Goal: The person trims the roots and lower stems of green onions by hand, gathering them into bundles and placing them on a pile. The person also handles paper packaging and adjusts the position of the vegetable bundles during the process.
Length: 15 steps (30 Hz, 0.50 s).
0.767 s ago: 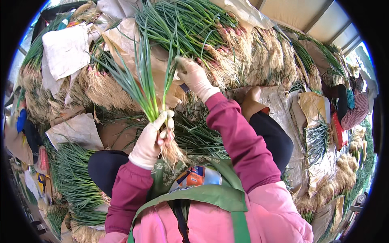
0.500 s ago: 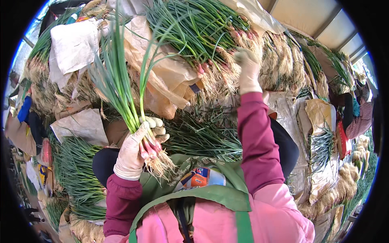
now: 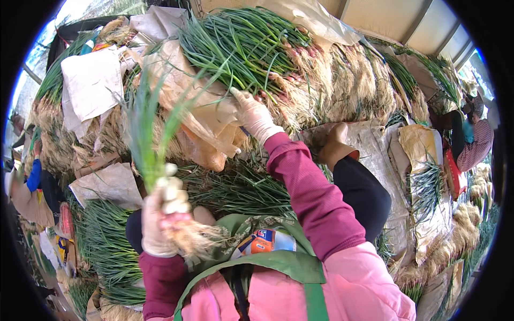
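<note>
Head view: clasps in the cream-gloved left hand (image 3: 156, 227) a motion-blurred bunch of slender green onions (image 3: 150, 160), with long narrow leaves, rounded pink bulbs and wiry pale roots. Wraps the left fingers around the stems near the bulbs, holding the leaves up, just beside the smooth green cloth apron (image 3: 278, 265). Bends the left arm close to the body. Stretches the right arm, in a ribbed maroon sleeve (image 3: 321, 198), forward and inward. Sets the cream-gloved right hand (image 3: 256, 116), fingers bent and close together, at the lower edge of a dense heap of green onions (image 3: 241, 48) with shaggy straw-coloured roots (image 3: 348, 80), beside a crumpled, papery tan sheet (image 3: 206, 101). Cannot tell whether the right fingertips pinch anything.
</note>
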Tool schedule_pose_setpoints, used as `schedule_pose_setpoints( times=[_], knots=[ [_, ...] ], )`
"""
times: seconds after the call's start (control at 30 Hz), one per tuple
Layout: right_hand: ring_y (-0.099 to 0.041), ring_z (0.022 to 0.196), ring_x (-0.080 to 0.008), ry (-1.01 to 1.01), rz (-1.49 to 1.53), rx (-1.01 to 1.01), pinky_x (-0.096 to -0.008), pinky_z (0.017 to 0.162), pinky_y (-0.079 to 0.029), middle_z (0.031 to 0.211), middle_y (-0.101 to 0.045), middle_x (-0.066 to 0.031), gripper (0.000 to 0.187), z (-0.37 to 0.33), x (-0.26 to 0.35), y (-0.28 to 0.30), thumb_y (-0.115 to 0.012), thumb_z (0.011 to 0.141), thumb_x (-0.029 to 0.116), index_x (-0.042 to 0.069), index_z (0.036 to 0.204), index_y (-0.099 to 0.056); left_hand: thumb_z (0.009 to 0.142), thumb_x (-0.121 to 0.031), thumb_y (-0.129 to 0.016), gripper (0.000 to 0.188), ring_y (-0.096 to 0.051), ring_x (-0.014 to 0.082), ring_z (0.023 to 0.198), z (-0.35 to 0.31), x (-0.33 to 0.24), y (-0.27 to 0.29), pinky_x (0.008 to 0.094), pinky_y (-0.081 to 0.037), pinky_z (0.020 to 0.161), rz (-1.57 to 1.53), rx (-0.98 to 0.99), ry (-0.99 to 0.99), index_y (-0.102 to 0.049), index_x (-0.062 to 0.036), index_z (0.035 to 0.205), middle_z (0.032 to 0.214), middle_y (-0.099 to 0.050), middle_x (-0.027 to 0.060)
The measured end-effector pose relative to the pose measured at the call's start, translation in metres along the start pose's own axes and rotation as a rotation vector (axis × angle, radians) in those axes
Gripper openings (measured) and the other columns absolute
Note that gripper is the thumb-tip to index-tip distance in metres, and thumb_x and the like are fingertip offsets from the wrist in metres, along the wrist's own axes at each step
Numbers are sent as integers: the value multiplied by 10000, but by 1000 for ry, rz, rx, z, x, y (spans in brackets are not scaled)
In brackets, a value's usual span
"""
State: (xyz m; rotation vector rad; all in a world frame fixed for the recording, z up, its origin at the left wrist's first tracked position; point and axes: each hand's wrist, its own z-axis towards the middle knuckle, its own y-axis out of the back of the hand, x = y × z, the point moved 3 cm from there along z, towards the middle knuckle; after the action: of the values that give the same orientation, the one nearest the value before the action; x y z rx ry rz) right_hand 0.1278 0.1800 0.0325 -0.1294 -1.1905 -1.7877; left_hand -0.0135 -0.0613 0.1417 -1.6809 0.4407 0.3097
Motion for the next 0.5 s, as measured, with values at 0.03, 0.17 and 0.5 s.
schedule_pose_setpoints(
  times=[0.03, 0.17, 0.5],
  knots=[
    [-555, 865, -324, -14, 39, 43, -370, 738, -456, 1099, -503, -140, 557, -8, -2, -4, -590, 690, 82, 133, 1215, -410, 876, -127, -448, 358, -391, 34, 482, -7, -18, -9, 155, -343, 383, -158, 88, -117, -358, -38, 1211, 700, -446, 0],
    [-578, 829, -288, -75, -27, 720, -347, 743, -463, 943, -601, -95, 233, -81, -5, 3, -538, 765, 242, 190, 981, -610, 906, -98, -317, 430, -367, 38, 430, 0, -96, -48, 142, -350, 355, 92, 660, -67, -206, -91, 1320, 645, -408, 4],
    [-593, 797, -289, -515, -202, 144, -359, 697, -463, 834, -614, -147, 365, -51, -66, 43, -626, 729, 331, 101, 1005, -559, 850, -285, -531, 273, -356, 9, 483, 108, 5, 17, 112, -215, 313, 428, -132, 19, -535, -113, 1062, 669, -444, -43]
  ],
)
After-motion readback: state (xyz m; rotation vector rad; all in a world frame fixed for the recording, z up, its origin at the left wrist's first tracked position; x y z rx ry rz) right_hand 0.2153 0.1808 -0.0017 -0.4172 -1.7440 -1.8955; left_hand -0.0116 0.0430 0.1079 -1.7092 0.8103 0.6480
